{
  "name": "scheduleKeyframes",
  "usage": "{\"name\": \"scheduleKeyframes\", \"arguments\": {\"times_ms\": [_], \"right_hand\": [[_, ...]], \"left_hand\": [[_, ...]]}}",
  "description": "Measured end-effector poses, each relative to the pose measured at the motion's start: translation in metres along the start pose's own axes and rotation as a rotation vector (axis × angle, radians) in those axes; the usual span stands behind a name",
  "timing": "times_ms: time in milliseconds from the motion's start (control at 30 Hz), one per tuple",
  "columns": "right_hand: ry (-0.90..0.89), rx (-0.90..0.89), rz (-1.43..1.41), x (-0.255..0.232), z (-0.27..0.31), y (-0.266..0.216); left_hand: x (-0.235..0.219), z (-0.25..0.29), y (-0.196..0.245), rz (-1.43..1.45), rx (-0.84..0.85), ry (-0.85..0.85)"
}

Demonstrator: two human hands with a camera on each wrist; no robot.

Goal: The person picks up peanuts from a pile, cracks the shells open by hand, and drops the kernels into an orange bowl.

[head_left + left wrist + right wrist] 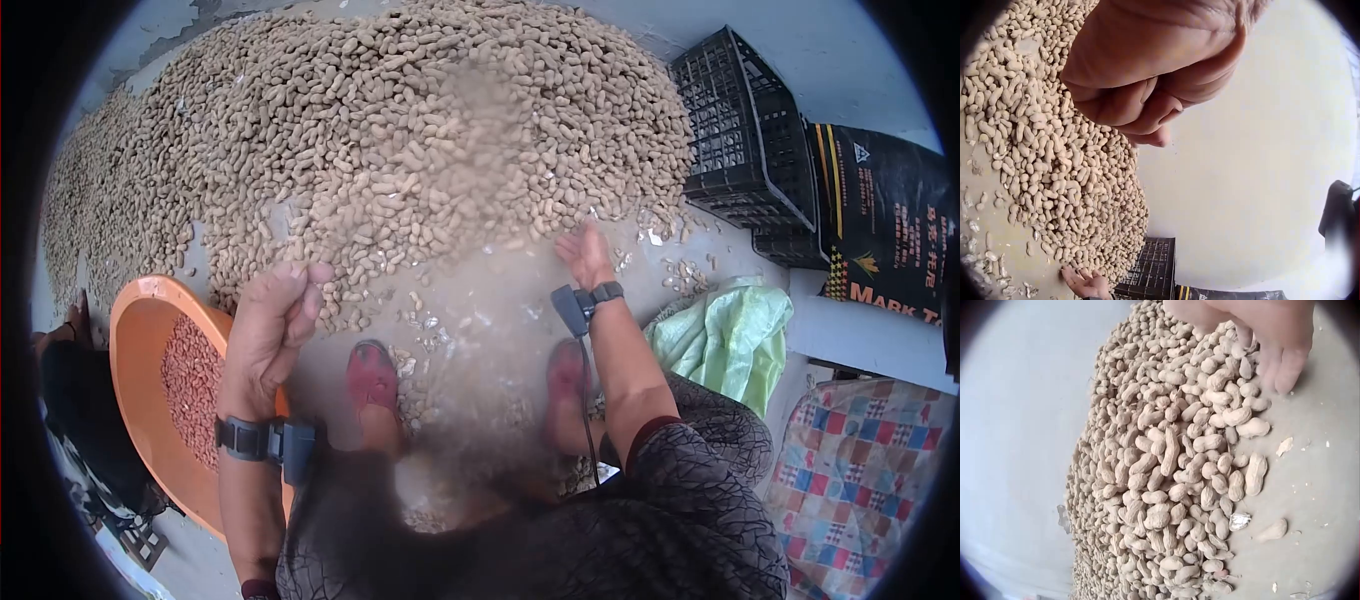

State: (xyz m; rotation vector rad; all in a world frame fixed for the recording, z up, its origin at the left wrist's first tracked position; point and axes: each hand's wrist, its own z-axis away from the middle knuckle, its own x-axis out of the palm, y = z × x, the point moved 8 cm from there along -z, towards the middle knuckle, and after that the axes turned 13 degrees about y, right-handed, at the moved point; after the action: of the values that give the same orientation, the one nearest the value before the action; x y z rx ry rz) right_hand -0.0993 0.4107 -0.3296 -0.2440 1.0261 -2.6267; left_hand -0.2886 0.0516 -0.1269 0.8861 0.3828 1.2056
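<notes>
A large heap of unshelled peanuts (pixel 400 130) covers the floor against the wall. My left hand (pixel 275 330) is raised between the heap and an orange basin (pixel 150 400) of reddish shelled kernels (pixel 190 385). Its fingers (pixel 1129 103) are curled in the left wrist view, with no item showing in them. At the heap's lower right edge is my right hand (pixel 588 255), palm partly up and fingers loosely extended. The right wrist view has that hand (pixel 1260 331) beside the peanuts (pixel 1172 462), partly cut off by the frame; nothing shows in its grip.
Black crates (pixel 725 130) and a black printed sack (pixel 890 210) stand at right. Nearer are a pale green sack (pixel 735 335) and a checked cloth (pixel 860 470). Shell bits lie around my red shoes (pixel 372 375). Another person's dark-clothed leg (pixel 80 400) is at far left.
</notes>
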Motion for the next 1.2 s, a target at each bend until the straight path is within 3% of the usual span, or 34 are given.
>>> {"name": "scheduleKeyframes", "arguments": {"times_ms": [100, 167, 200, 267, 400, 500, 567, 600, 667, 700, 800, 933, 1033, 1100, 1200], "right_hand": [[0.025, -0.07, 0.039, 0.009, -0.022, 0.0], [-0.019, -0.439, 0.661, 0.009, -0.076, 0.012], [-0.021, -0.436, 0.664, 0.017, -0.069, 0.009], [-0.038, -0.326, 0.181, 0.043, -0.045, 0.001], [0.071, -0.315, 0.177, 0.064, -0.054, 0.022], [0.012, -0.275, 0.052, 0.074, -0.039, 0.029], [-0.214, -0.141, -0.216, 0.09, -0.005, 0.02], [-0.213, -0.141, -0.213, 0.087, -0.006, 0.02], [-0.348, -0.023, -0.351, 0.087, -0.004, 0.017], [-0.384, 0.363, -0.592, 0.091, 0.007, 0.023], [-0.528, 0.312, -0.653, 0.096, 0.034, 0.004], [-0.572, 0.316, -0.7, 0.1, 0.069, -0.017], [-0.54, 0.42, -0.661, 0.103, 0.084, -0.015], [-0.67, 0.389, -0.533, 0.11, 0.095, -0.016], [-0.579, 0.37, -0.56, 0.105, 0.109, -0.023]], "left_hand": [[-0.005, -0.009, -0.013, 0.113, -0.051, 0.076], [-0.005, -0.013, -0.024, 0.156, -0.073, 0.079], [-0.004, -0.015, -0.027, 0.196, -0.082, 0.077], [0.002, -0.014, -0.031, 0.189, -0.093, 0.052], [0.012, -0.009, -0.038, 0.195, -0.139, 0.01], [0.009, -0.008, -0.039, 0.179, -0.134, 0.004], [0.005, -0.01, -0.041, 0.182, -0.127, 0.005], [0.002, -0.011, -0.041, 0.215, -0.127, 0.03], [-0.003, -0.013, -0.045, 0.251, -0.132, 0.048], [-0.005, -0.013, -0.046, 0.273, -0.14, 0.035], [-0.012, -0.012, -0.046, 0.316, -0.136, 0.03], [-0.015, -0.007, -0.034, 0.367, -0.075, 0.008], [-0.016, -0.001, -0.023, 0.363, -0.024, -0.009], [-0.015, 0.007, -0.012, 0.371, -0.007, 0.006], [-0.01, 0.016, 0.002, 0.373, 0.029, -0.042]]}}
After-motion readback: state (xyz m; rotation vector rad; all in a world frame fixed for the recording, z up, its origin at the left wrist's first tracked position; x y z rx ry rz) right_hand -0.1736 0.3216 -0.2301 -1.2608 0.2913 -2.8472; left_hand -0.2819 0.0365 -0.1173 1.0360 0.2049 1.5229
